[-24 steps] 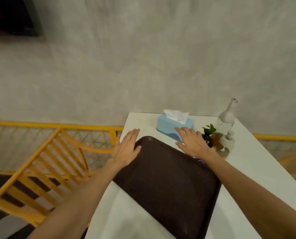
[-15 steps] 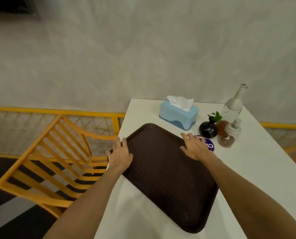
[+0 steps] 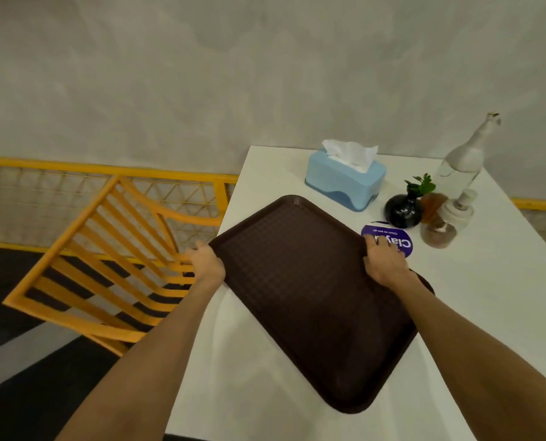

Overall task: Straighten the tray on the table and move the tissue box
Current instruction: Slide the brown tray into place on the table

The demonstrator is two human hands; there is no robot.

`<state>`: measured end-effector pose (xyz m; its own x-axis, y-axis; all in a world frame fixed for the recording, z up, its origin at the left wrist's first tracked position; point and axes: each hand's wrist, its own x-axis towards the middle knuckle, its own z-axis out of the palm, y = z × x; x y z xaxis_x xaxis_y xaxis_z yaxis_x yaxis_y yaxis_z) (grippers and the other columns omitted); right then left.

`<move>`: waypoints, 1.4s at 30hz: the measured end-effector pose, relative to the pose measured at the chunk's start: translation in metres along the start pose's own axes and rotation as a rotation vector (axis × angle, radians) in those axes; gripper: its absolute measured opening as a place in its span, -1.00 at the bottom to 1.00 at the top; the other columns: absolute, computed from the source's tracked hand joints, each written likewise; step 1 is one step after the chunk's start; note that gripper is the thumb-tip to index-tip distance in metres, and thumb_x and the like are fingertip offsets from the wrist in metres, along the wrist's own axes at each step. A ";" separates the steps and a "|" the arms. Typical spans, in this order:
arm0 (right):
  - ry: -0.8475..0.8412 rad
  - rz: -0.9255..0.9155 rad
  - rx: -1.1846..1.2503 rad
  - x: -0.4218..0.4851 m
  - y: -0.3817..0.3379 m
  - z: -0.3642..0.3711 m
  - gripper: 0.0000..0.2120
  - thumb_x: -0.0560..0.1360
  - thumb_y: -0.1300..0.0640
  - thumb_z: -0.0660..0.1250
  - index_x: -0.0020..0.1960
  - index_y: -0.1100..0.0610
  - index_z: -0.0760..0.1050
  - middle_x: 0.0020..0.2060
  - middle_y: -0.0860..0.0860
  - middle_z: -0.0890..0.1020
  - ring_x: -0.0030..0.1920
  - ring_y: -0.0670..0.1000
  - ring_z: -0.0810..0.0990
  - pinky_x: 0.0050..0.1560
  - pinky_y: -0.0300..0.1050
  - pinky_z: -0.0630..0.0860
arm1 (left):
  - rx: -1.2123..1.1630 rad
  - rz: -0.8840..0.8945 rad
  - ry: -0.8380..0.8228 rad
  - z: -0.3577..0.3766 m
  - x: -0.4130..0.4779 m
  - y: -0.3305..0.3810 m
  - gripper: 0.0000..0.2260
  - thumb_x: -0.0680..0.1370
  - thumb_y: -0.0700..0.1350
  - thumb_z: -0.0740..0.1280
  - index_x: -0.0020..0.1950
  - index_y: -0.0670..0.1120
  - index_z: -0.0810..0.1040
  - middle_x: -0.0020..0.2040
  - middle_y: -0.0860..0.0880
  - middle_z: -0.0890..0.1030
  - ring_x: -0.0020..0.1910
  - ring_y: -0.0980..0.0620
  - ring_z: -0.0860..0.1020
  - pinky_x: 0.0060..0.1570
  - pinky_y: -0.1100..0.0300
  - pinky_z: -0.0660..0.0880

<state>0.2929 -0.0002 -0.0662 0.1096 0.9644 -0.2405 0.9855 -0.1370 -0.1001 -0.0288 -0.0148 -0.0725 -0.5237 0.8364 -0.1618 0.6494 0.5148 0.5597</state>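
Note:
A dark brown tray (image 3: pixel 310 291) lies skewed on the white table (image 3: pixel 475 329), one corner pointing toward the far wall. My left hand (image 3: pixel 206 261) grips the tray's left edge at the table's left side. My right hand (image 3: pixel 386 264) grips the tray's right edge, fingers curled over the rim. A light blue tissue box (image 3: pixel 345 181) with a white tissue sticking up stands behind the tray near the far edge, apart from both hands.
A black round vase with a green sprig (image 3: pixel 405 208), a clear glass bottle (image 3: pixel 462 163), a small pump jar (image 3: pixel 446 224) and a purple round sticker (image 3: pixel 395 238) sit right of the tissue box. An orange slatted chair (image 3: pixel 106 262) stands left of the table, by a yellow railing (image 3: pixel 106 168).
Both hands slid from the tray's far end back along its sides and curled around the left and right edges. The tray has shifted toward me, away from the tissue box.

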 end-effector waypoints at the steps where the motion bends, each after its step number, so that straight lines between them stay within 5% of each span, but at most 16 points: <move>1: 0.018 0.014 -0.024 -0.002 0.002 0.002 -0.49 0.57 0.22 0.17 0.50 0.17 0.15 0.43 0.25 0.31 0.40 0.32 0.32 0.35 0.26 0.32 | -0.066 -0.001 -0.003 0.000 0.000 0.002 -0.59 0.54 -0.34 0.27 0.37 -0.34 0.27 0.37 -0.34 0.32 0.37 -0.26 0.32 0.33 0.02 0.33; 7: 0.038 0.071 -0.026 -0.018 0.018 0.012 -0.50 0.56 0.29 0.20 0.48 0.19 0.19 0.39 0.25 0.36 0.36 0.26 0.39 0.27 0.17 0.42 | -0.262 -0.038 -0.131 0.006 -0.024 0.002 -0.50 0.45 -0.28 0.39 0.32 -0.38 0.31 0.30 -0.34 0.42 0.27 -0.30 0.44 0.23 -0.12 0.49; 14: 0.066 0.135 0.049 -0.031 0.020 0.012 -0.52 0.52 0.29 0.26 0.42 0.22 0.26 0.32 0.26 0.44 0.28 0.26 0.48 0.17 0.14 0.50 | -0.251 0.053 -0.307 0.027 -0.100 -0.011 -0.57 0.49 -0.24 0.39 0.31 -0.23 0.34 0.26 -0.19 0.49 0.23 -0.19 0.50 0.17 0.01 0.52; 24: 0.083 0.144 0.198 -0.055 0.003 0.024 -0.68 0.59 0.12 0.17 0.31 0.18 0.31 0.11 0.19 0.59 0.04 0.20 0.60 -0.15 -0.03 0.44 | -0.094 0.137 -0.199 0.004 -0.064 -0.026 -0.71 0.50 -0.27 0.39 0.21 -0.25 0.52 0.18 -0.20 0.61 0.19 -0.18 0.56 0.17 0.02 0.51; 42: 0.021 0.070 0.361 -0.046 -0.026 0.022 -0.60 0.57 0.14 0.25 0.36 0.19 0.27 0.18 0.19 0.56 0.09 0.17 0.62 0.05 -0.01 0.57 | -0.040 0.096 -0.198 -0.015 -0.007 -0.005 -0.62 0.55 -0.29 0.33 0.37 -0.26 0.44 0.29 -0.22 0.55 0.30 -0.19 0.49 0.29 -0.01 0.43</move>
<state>0.2597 -0.0464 -0.0738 0.1817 0.9537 -0.2398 0.8666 -0.2705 -0.4192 -0.0371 -0.0260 -0.0623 -0.3395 0.9040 -0.2599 0.6666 0.4262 0.6115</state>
